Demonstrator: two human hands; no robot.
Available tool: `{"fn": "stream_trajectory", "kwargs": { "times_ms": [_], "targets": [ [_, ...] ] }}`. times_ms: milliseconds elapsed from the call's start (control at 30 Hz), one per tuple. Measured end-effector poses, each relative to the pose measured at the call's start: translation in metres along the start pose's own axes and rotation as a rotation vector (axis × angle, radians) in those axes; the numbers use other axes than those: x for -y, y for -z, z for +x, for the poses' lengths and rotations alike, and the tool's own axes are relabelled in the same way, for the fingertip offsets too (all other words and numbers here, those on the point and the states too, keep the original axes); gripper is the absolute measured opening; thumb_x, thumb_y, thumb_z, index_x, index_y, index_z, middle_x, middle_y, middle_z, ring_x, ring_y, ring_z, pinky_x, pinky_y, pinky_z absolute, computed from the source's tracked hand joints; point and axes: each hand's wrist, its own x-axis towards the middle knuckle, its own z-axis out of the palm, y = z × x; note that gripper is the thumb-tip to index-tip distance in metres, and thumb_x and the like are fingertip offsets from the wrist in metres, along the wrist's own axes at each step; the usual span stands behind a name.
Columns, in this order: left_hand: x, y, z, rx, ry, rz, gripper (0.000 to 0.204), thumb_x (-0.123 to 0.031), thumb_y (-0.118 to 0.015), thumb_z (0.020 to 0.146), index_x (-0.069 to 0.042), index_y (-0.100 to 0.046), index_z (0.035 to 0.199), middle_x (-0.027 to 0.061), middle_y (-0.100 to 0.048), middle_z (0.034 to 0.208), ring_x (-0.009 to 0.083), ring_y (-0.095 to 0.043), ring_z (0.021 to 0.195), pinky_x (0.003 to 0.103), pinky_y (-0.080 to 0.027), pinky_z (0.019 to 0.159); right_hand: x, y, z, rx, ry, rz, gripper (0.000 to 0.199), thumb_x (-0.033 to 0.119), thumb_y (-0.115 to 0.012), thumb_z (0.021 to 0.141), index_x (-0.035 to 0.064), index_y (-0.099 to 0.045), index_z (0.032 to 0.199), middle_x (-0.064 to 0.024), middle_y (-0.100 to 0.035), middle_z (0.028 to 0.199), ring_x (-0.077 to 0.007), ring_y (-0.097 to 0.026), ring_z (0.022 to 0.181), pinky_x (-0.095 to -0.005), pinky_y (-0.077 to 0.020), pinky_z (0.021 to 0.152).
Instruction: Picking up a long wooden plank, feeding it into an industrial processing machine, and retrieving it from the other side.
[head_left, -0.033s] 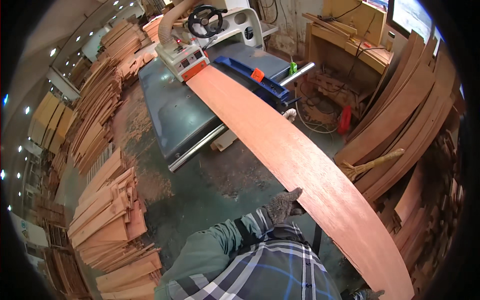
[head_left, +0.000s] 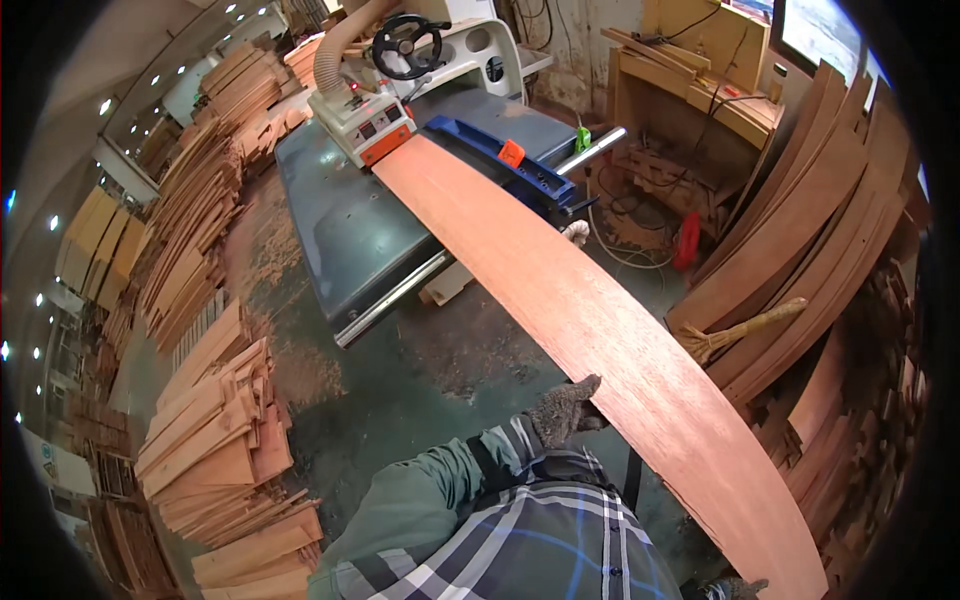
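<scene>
Plank (head_left: 590,310) needs level support, we judge: left hand (head_left: 562,412) grips its edge; right hand (head_left: 738,588), lower right, grip unclear.

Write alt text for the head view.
A gloved left hand touches the left edge of a long board, with the gloved right hand near its closer end, at the picture's bottom. The board's far end meets an orange-fronted machine on a dark table. Wood stacks lie left; curved planks stand right.
</scene>
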Motion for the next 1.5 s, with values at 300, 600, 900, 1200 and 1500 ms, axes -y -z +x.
{"fn": "stream_trajectory", "kwargs": {
  "times_ms": [300, 600, 900, 1200, 1500],
  "targets": [
    [-0.039, 0.036, 0.046, -0.018, 0.109, 0.287, 0.062, -0.053, -0.054, 0.096, 0.002, -0.055, 0.125, 0.0163, -0.065, 0.114, 0.0259, -0.066, 0.096, 0.039, -0.058, 0.078, -0.019, -0.013, -0.003, -0.027, 0.014, -0.034, 0.08, 0.055, -0.057, 0.091, -0.0003, -0.037, 0.144, -0.0183, -0.044, 0.143, -0.0329, -0.044, 0.126, -0.0447, -0.0361, 0.108],
    [-0.087, 0.053, 0.057, -0.442, 0.182, 0.934, 0.057, -0.052, -0.053, 0.095, 0.003, -0.067, 0.087, 0.0131, -0.064, 0.065, 0.0213, -0.062, 0.052, 0.035, -0.051, 0.049, -0.022, -0.004, 0.001, -0.086, 0.043, -0.057, 0.078, 0.053, -0.056, 0.092, -0.0009, -0.036, 0.144, -0.0186, -0.044, 0.143, -0.0323, -0.044, 0.126, -0.0434, -0.0356, 0.109],
    [-0.102, 0.044, 0.064, -0.453, 0.212, 0.838, 0.056, -0.05, -0.055, 0.094, 0.003, -0.067, 0.087, 0.0127, -0.065, 0.065, 0.0215, -0.061, 0.052, 0.036, -0.049, 0.048, -0.028, 0.006, 0.005, -0.122, 0.068, -0.074, 0.076, 0.051, -0.055, 0.094, -0.0015, -0.036, 0.144, -0.0189, -0.043, 0.143, -0.0316, -0.043, 0.126, -0.0421, -0.0352, 0.109],
    [-0.122, 0.018, 0.05, -0.494, 0.276, 0.933, 0.058, -0.055, -0.051, 0.095, 0.0, -0.069, 0.09, 0.0113, -0.066, 0.068, 0.0186, -0.059, 0.053, 0.033, -0.046, 0.046, -0.032, 0.005, 0.005, -0.119, 0.079, -0.086, 0.074, 0.049, -0.054, 0.095, -0.0021, -0.035, 0.144, -0.0191, -0.043, 0.144, -0.031, -0.043, 0.126, -0.0408, -0.0347, 0.11],
    [-0.118, 0.048, 0.064, -0.536, 0.232, 0.864, 0.058, -0.054, -0.05, 0.095, 0.001, -0.069, 0.086, 0.013, -0.066, 0.069, 0.0217, -0.062, 0.056, 0.037, -0.049, 0.052, -0.038, 0.005, 0.006, -0.12, 0.075, -0.09, 0.072, 0.047, -0.054, 0.096, -0.0027, -0.035, 0.145, -0.0194, -0.042, 0.144, -0.0304, -0.043, 0.127, -0.0394, -0.0342, 0.11]
  ]
}}
